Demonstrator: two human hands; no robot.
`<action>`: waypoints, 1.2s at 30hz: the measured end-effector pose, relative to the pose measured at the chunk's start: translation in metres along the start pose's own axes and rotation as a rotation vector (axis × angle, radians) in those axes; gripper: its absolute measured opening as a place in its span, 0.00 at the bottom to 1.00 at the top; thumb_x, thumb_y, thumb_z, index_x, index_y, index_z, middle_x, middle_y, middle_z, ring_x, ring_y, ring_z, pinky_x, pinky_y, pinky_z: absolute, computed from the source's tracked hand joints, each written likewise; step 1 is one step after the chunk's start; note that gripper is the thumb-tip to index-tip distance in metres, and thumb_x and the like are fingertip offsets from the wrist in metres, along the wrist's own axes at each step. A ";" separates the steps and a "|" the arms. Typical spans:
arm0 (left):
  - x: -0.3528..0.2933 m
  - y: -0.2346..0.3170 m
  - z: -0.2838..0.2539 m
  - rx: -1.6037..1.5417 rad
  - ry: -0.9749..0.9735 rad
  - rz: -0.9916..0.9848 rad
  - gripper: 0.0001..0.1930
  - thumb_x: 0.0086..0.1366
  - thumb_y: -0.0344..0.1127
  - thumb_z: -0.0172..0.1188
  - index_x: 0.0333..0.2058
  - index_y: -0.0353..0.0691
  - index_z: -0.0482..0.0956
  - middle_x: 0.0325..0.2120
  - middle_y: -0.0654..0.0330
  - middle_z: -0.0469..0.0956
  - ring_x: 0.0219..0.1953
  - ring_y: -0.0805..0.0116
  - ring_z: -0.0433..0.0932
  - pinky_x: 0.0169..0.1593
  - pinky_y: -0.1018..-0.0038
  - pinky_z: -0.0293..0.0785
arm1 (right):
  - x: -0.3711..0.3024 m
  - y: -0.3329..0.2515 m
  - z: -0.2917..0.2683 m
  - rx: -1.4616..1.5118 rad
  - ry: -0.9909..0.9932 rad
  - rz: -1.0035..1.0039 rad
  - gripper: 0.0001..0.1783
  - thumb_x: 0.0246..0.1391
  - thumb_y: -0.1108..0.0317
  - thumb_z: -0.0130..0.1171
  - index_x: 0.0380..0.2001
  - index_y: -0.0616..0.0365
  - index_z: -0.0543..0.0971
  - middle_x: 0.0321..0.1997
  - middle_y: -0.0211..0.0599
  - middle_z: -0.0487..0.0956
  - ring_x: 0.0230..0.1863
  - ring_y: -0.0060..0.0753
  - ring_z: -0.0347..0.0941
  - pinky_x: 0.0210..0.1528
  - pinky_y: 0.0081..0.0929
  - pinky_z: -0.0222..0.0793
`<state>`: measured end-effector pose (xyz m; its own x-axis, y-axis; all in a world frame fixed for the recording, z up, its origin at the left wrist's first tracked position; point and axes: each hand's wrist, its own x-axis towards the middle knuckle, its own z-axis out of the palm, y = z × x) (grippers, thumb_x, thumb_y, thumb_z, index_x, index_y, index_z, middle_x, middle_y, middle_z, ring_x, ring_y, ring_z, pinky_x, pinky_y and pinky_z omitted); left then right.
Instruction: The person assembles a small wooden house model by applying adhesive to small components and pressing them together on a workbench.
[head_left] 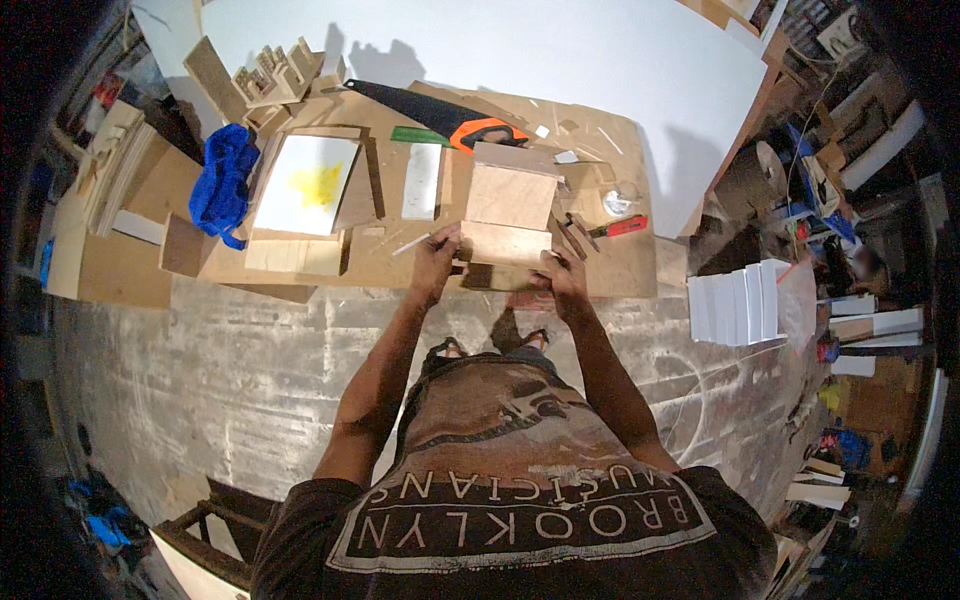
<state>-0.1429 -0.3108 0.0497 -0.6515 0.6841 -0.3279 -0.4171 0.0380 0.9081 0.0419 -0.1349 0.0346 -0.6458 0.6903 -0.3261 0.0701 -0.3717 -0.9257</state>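
Between my hands is a small light wooden board, close to the near edge of the workbench. My left hand grips its left end and my right hand its right end, fingers closed at both. Right behind it stands a boxy wooden piece; whether the two touch, I cannot tell. A handsaw with a black blade and orange handle lies beyond. To the right of the box is a red utility knife. A white strip lies to the left.
Bench left: a white sheet with a yellow stain, a blue cloth bundle and a slotted wooden rack. A clear round container sits at the right. White panels stand on the floor to the right. A large white board spans the back.
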 end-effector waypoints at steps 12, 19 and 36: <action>0.011 -0.001 -0.004 -0.011 -0.015 -0.014 0.21 0.67 0.37 0.54 0.57 0.38 0.73 0.35 0.64 0.78 0.34 0.74 0.76 0.36 0.73 0.77 | 0.011 0.003 -0.009 -0.065 -0.043 0.045 0.16 0.62 0.67 0.51 0.50 0.65 0.73 0.42 0.38 0.79 0.35 0.31 0.78 0.35 0.26 0.78; 0.011 0.002 -0.001 -0.014 -0.060 0.019 0.21 0.68 0.38 0.54 0.58 0.38 0.71 0.31 0.66 0.76 0.31 0.75 0.74 0.35 0.73 0.77 | 0.017 0.004 -0.015 -0.128 -0.078 -0.014 0.17 0.62 0.65 0.51 0.49 0.66 0.74 0.41 0.40 0.79 0.34 0.31 0.78 0.33 0.25 0.77; 0.012 0.005 -0.007 0.016 -0.092 0.004 0.24 0.66 0.40 0.57 0.58 0.39 0.70 0.31 0.65 0.75 0.32 0.74 0.73 0.36 0.72 0.74 | -0.001 -0.019 0.010 -0.055 0.012 0.069 0.18 0.64 0.64 0.52 0.53 0.64 0.73 0.39 0.41 0.80 0.31 0.29 0.78 0.31 0.26 0.77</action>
<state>-0.1571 -0.3077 0.0484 -0.5916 0.7484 -0.2999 -0.4043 0.0464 0.9134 0.0338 -0.1346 0.0548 -0.6288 0.6721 -0.3910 0.1555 -0.3841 -0.9101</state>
